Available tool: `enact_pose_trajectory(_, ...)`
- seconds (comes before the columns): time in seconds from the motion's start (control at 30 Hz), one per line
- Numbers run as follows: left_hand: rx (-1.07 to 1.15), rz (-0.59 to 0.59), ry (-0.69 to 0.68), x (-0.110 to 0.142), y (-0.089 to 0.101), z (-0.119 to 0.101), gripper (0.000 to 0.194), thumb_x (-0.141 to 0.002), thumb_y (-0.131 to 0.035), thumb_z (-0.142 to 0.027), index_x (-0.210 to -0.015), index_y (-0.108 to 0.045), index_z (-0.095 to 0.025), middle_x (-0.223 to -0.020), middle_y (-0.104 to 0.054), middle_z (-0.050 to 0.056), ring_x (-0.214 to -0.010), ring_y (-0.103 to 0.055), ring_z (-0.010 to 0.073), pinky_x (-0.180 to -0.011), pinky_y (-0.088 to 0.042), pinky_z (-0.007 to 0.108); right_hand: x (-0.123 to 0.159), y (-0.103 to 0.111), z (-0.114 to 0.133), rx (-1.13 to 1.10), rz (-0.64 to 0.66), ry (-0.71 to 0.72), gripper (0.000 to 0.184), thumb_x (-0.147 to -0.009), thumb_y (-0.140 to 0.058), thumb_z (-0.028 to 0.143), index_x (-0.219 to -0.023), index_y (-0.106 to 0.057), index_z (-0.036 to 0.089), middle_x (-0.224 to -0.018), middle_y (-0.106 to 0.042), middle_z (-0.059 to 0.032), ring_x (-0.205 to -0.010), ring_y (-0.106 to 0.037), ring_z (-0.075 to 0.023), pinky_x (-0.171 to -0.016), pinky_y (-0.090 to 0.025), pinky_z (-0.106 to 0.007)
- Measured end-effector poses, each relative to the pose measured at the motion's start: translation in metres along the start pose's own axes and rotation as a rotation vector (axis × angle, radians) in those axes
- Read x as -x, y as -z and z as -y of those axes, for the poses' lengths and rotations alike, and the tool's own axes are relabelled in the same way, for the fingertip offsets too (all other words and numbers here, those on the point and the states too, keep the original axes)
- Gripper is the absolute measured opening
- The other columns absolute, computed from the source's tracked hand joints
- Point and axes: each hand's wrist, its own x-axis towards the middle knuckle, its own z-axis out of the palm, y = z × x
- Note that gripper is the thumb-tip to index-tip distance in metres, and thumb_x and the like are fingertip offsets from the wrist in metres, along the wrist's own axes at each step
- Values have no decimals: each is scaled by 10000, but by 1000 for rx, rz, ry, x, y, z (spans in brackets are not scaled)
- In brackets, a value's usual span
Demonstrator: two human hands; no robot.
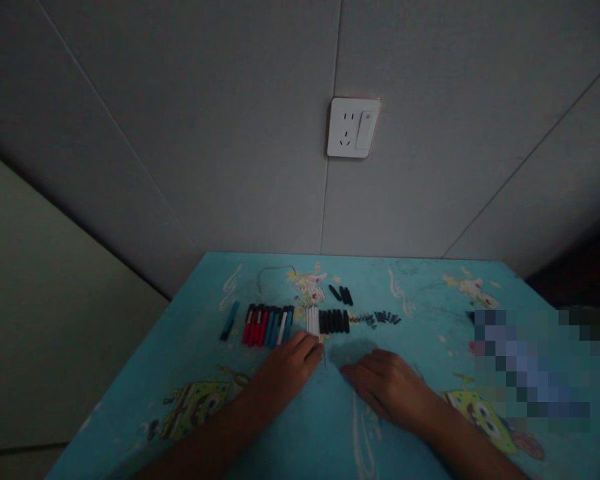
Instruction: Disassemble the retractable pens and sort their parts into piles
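My left hand (287, 370) rests on the blue cartoon-printed table (205, 313), fingers curled, its fingertips touching the near end of a bundle of thin white tubes (313, 320). Whether it grips one I cannot make out. My right hand (385, 383) lies flat on the table, palm down, fingers stretched left, holding nothing. Just beyond the hands runs a row of pen parts: red and blue barrels (267, 325), a single blue barrel (229, 320), black caps (334, 321) and a line of small black pieces (380, 318). Three loose black caps (341, 294) lie further back.
The table stands against a grey panelled wall with a white socket and switch plate (353, 127). A thin wire (273, 270) lies near the table's back edge. A blurred-out patch (530, 370) covers the table's right side. The room is dim.
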Motion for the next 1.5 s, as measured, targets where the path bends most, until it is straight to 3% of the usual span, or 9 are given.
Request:
enact_pose_trajectory(0.2,1,20,5,6,1,1,232,-959,-490,-74,-1164,-584,-130,-1156,-613,96,-1123,-571,226,-935,-547,364,1,-2,-1,48,61,-11,204,-1011,-448,213,-1085,-637,195,-722,-645,-17,-645,-585,-169,-642,-423,-316)
enact_pose_trajectory(0.4,-38,-54,41,9,-2,3,272,-992,-409,-89,-1199,-573,-153,-1259,-586,99,-1203,-557,220,-987,-534,380,2,-3,-2,34,74,-13,208,-1012,-445,213,-1085,-639,196,-724,-644,-15,-646,-589,-171,-644,-431,-322)
enact_pose_trajectory(0.6,-65,-109,-13,12,-11,7,280,-988,-407,-89,-1199,-588,-120,-1252,-608,139,-1194,-579,244,-967,-557,391,2,-4,-2,-7,40,-15,221,-1017,-441,222,-1077,-651,190,-726,-649,-18,-646,-586,-159,-640,-422,-304)
enact_pose_trajectory(0.93,-7,-88,1,14,-8,3,255,-965,-458,-71,-1177,-595,-106,-1259,-592,146,-1219,-551,257,-1003,-533,411,2,-6,-3,-11,85,-43,204,-1017,-453,232,-1073,-647,200,-736,-645,-12,-666,-594,-166,-661,-416,-313)
enact_pose_trajectory(1.1,-36,-42,70,23,-5,0,324,-941,-440,-17,-1218,-579,-114,-1305,-560,151,-1242,-529,275,-1020,-517,431,2,-7,-4,-37,55,-41,203,-1012,-465,228,-1084,-652,195,-753,-657,-19,-680,-608,-162,-660,-423,-301)
enact_pose_trajectory(1.3,-3,-19,78,24,-3,0,344,-944,-398,-2,-1220,-565,-122,-1278,-567,126,-1215,-538,239,-1012,-521,379,3,-10,-5,-52,72,-46,205,-1013,-466,230,-1098,-650,201,-762,-663,-18,-694,-623,-166,-677,-433,-308)
enact_pose_trajectory(1.5,36,4,76,17,2,-1,294,-937,-457,-15,-1187,-583,-103,-1229,-590,132,-1172,-560,239,-984,-533,369,3,-13,-6,-74,41,-48,219,-1016,-458,235,-1099,-657,198,-764,-671,-22,-699,-633,-165,-678,-446,-302)
